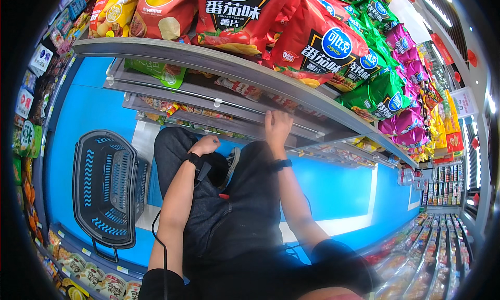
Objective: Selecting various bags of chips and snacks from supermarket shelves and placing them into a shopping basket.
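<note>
My right hand reaches to the front rail of a lower wooden shelf, its fingers at the edge below some red and white snack packets. Whether the fingertips grip the rail is not clear. Above my left knee is my left hand, loosely curled, with nothing visible in it. A dark band is on each wrist. Over both hands runs the top shelf, holding red bags of tomato-flavour potato chips and green chip bags. A green packet lies at the left of the shelf beneath.
A grey plastic shopping basket stands on the blue floor to my left and looks empty. Packed snack shelves line the far left and lower right. Purple chip bags stand farther along the top shelf. A cable runs beside my left arm.
</note>
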{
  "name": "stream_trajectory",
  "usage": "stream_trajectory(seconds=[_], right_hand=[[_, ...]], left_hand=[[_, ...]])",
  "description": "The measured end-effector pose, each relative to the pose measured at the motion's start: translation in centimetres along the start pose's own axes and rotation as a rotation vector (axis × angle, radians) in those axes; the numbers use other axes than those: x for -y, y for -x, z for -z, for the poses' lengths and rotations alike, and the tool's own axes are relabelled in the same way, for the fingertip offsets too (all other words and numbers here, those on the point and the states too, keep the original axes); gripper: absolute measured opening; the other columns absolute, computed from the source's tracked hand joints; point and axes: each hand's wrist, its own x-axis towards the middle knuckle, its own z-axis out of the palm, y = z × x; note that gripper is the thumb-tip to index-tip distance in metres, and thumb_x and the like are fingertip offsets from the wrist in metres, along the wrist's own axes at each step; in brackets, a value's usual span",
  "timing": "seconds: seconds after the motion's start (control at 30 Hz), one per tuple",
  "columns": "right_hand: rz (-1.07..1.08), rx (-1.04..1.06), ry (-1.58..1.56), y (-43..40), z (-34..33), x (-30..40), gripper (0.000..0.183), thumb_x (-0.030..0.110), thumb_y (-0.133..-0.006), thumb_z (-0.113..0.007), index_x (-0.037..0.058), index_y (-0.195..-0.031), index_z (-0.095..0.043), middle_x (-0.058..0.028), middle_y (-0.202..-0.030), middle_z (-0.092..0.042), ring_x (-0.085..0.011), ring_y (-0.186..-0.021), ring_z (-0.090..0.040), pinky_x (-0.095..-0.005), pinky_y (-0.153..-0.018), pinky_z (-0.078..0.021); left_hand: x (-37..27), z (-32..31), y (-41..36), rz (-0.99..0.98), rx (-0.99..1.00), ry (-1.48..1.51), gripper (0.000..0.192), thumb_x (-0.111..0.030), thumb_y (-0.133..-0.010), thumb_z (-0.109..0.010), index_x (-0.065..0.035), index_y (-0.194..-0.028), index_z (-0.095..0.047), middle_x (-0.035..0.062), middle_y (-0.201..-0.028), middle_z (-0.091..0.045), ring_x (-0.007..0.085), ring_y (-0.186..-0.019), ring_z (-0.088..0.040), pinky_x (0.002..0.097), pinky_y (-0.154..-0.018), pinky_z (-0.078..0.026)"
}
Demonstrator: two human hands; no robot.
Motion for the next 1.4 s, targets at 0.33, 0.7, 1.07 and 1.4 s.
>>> stream_trajectory(seconds=[0.33,0.7,1.07,1.4], right_hand=[[0.004,-0.011,-0.009,-0.06,0.02,0.17,0.025,0.02,-0.09,-0.063,0.0076,-0.07,-0.056,-0.0057,-0.067,-0.05,-0.026,-0.071,-0.049,-0.0387,-0.072,-0.0345],[0.0,-0.005,-0.014,-0.05,0.07,0.11,0.024,0.02,-0.09,-0.063,0.0076,-0.07,-0.057,-0.005,-0.067,-0.051,-0.0254,-0.071,-0.05,-0.0382,-0.072,-0.0348],[0.006,-0.011,-0.012,0.0,-0.02,0.0,0.024,0.019,-0.09,-0.064,0.0074,-0.07,-0.057,-0.0052,-0.067,-0.051,-0.0255,-0.071,-0.05,-0.0384,-0.071,-0.035],[0.007,-0.013,-0.004,0.01,-0.1,-0.13,0.025,0.02,-0.09,-0.064,0.0076,-0.07,-0.056,-0.0052,-0.067,-0.05,-0.0256,-0.071,-0.05,-0.0386,-0.071,-0.035]], left_hand=[[0.25,-0.09,-0.06,-0.04,-0.022,-0.015,0.036,-0.031,-0.088,-0.061,-0.003,-0.109,-0.067,0.0188,-0.099,-0.07,0.0317,-0.095,-0.067,0.0403,-0.084,-0.05],[0.19,-0.08,-0.05,-0.035,-0.023,-0.003,0.036,-0.03,-0.087,-0.061,-0.0031,-0.109,-0.067,0.0195,-0.103,-0.07,0.0323,-0.099,-0.066,0.0397,-0.087,-0.05],[-0.25,0.12,0.21,0.004,-0.003,-0.02,0.038,-0.031,-0.088,-0.061,-0.004,-0.114,-0.067,0.0188,-0.11,-0.069,0.0334,-0.106,-0.064,0.0405,-0.091,-0.049],[-0.49,0.11,0.41,0.002,-0.014,-0.012,0.038,-0.031,-0.088,-0.061,-0.0035,-0.112,-0.067,0.0192,-0.108,-0.069,0.0335,-0.104,-0.065,0.0407,-0.09,-0.049]])
